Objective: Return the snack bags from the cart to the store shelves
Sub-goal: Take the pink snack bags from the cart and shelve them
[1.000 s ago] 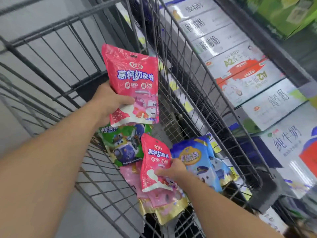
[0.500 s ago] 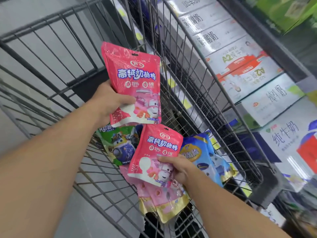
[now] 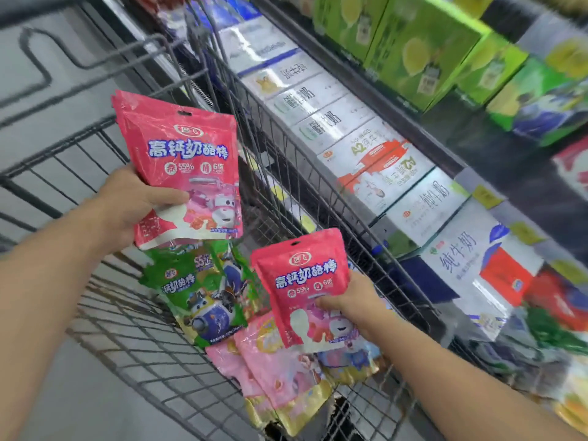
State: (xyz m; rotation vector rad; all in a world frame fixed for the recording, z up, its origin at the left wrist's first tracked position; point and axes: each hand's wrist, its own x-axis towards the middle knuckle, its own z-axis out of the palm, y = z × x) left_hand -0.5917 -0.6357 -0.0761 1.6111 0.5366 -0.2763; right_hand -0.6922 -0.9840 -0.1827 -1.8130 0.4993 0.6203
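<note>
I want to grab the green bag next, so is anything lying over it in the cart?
Partly. The red bag in the left hand hangs in front of the green bag's top edge. The right hand holds another red bag beside it. Both hands are full; the green bag's front is otherwise uncovered.

Both bare arms are reaching out over the cart (image 3: 178, 370), left hand (image 3: 133, 205) higher, right hand (image 3: 353, 310) lower, each one pinching something with thumb in front.
</note>
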